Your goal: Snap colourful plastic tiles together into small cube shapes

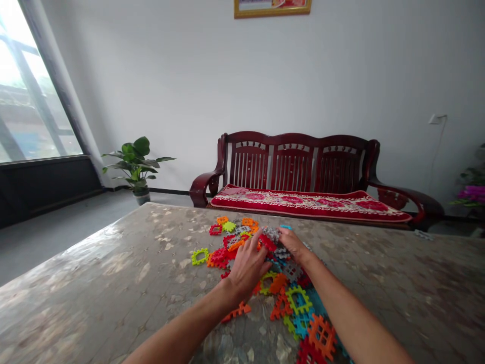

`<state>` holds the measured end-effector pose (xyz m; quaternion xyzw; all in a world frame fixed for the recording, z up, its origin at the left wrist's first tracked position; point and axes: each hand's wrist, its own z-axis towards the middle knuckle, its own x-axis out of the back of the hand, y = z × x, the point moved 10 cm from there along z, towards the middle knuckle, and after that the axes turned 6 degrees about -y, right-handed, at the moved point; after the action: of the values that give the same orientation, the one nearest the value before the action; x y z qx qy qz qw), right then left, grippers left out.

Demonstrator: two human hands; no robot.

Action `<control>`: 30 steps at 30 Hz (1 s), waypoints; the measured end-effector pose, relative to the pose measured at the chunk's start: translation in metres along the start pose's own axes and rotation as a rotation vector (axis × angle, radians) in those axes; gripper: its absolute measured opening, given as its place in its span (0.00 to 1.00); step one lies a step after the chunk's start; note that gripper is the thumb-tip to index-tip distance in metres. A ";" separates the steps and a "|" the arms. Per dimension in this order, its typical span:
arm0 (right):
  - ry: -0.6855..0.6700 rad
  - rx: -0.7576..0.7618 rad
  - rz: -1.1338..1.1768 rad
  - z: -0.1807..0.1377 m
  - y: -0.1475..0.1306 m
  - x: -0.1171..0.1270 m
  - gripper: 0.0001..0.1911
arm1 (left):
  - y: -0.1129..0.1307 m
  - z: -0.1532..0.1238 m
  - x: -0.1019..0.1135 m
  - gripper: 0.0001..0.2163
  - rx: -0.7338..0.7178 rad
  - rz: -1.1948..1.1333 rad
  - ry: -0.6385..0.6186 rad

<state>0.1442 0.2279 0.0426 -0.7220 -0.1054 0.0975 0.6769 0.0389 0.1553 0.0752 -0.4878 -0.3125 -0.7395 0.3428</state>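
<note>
Several flat plastic interlocking tiles, red, orange, green, blue and grey, lie scattered in a pile (227, 237) on a marbled table (113, 283). Over the middle of the pile, my left hand (248, 265) pinches a red tile (267, 242) with curled fingers. My right hand (291, 242) meets it from the right, fingers closed on the same red tile next to a grey tile (271, 233). More tiles (303, 313) lie under and between my forearms.
A dark red wooden bench (303, 167) with a red patterned cushion stands behind the table. A potted plant (137, 164) sits on the floor at left by a large window. Flowers (472, 194) show at the right edge.
</note>
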 end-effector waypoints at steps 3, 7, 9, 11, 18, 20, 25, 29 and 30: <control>0.060 0.042 0.021 0.000 -0.010 0.012 0.17 | 0.003 0.015 0.007 0.13 -0.059 -0.080 0.069; 0.093 0.121 -0.001 -0.002 -0.023 0.028 0.18 | -0.002 0.030 0.018 0.18 -0.100 -0.218 0.187; 0.128 0.114 -0.089 -0.004 -0.023 0.040 0.19 | -0.010 0.033 0.020 0.18 -0.074 -0.266 0.222; 0.176 0.084 -0.189 -0.008 -0.018 0.056 0.20 | -0.019 0.030 0.021 0.19 -0.032 -0.299 0.238; 0.331 0.014 -0.752 -0.027 0.003 0.110 0.24 | 0.003 -0.026 0.013 0.16 -0.066 -0.345 0.126; 0.397 -0.023 -0.861 -0.032 0.009 0.125 0.23 | 0.026 -0.048 -0.003 0.23 -0.111 -0.348 0.018; 0.394 -0.115 -1.031 -0.040 0.028 0.130 0.22 | 0.081 -0.090 -0.056 0.51 -0.281 -0.246 -0.170; 0.320 -0.135 -1.126 -0.046 0.037 0.107 0.20 | 0.092 -0.090 -0.083 0.50 -0.257 -0.144 -0.206; 0.308 -0.134 -1.152 -0.048 0.037 0.101 0.20 | 0.090 -0.086 -0.085 0.50 -0.218 -0.140 -0.211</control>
<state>0.2553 0.2081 0.0092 -0.5953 -0.3863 -0.3979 0.5814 0.0928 0.0529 -0.0207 -0.5740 -0.2980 -0.7358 0.2009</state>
